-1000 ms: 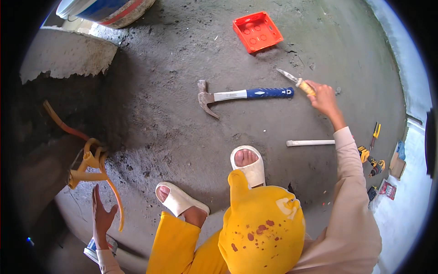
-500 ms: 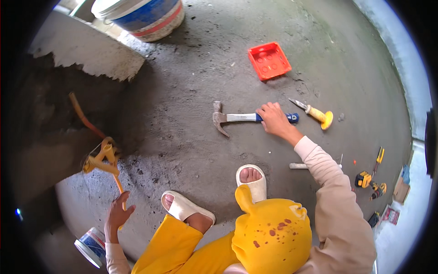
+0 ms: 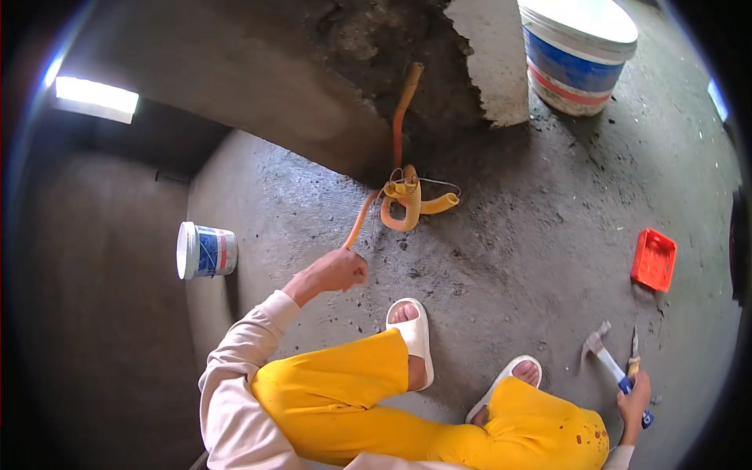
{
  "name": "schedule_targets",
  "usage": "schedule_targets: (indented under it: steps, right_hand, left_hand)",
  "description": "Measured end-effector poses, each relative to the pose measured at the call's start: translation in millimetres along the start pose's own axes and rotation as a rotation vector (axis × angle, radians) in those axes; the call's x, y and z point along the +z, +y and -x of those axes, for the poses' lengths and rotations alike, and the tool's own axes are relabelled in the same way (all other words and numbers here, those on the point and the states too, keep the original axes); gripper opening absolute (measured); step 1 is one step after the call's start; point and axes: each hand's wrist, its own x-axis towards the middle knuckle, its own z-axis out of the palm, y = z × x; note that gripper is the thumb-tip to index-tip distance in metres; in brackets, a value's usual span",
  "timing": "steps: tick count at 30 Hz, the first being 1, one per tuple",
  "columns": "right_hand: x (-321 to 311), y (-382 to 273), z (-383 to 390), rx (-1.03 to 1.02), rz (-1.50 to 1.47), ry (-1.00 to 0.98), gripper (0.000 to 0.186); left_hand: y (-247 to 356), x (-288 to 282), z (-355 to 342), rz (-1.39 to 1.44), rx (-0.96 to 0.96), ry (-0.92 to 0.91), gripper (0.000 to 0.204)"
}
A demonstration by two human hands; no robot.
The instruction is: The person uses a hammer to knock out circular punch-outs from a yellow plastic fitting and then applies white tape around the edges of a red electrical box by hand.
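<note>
My left hand (image 3: 333,270) is closed around the lower end of an orange flexible conduit (image 3: 359,222). That tube leads up to a bundle of bent yellow-orange conduits (image 3: 401,205), bound with thin wire at the corner of a rough concrete block. At the lower right, my right hand (image 3: 635,396) grips a claw hammer (image 3: 607,359) by its blue handle, head pointing up and left. Just beside the hammer is a chisel (image 3: 635,345) with a yellow grip, partly hidden behind my hand. Further up, a red square electrical box (image 3: 654,260) lies on the floor.
A large white bucket with blue and red bands (image 3: 576,74) stands at the upper right. A smaller similar bucket (image 3: 207,251) is at the left. The broken concrete block (image 3: 274,102) overhangs the grey floor (image 3: 501,258), which has scattered debris. Both my feet, in white slides, are in front.
The view has swung left, so the conduits now sit mid-frame and the hammer at lower right. My right hand has closed around the hammer's handle, turning the tool. My left hand still holds the conduit.
</note>
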Motion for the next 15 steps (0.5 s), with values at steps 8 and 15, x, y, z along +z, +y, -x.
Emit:
schedule_targets:
  steps: [8,15]
  right_hand:
    - [-83.9,-151.8,10.0,-0.186,-1.446,-0.147,0.036]
    - [-93.6,-210.9,55.6,0.086,-1.557,-0.002,0.038]
  left_hand:
    - [60.4,42.3,18.4,0.049,0.213,-0.33,0.026]
    - [78.3,-29.6,106.7,1.208,0.07,-0.226,0.073]
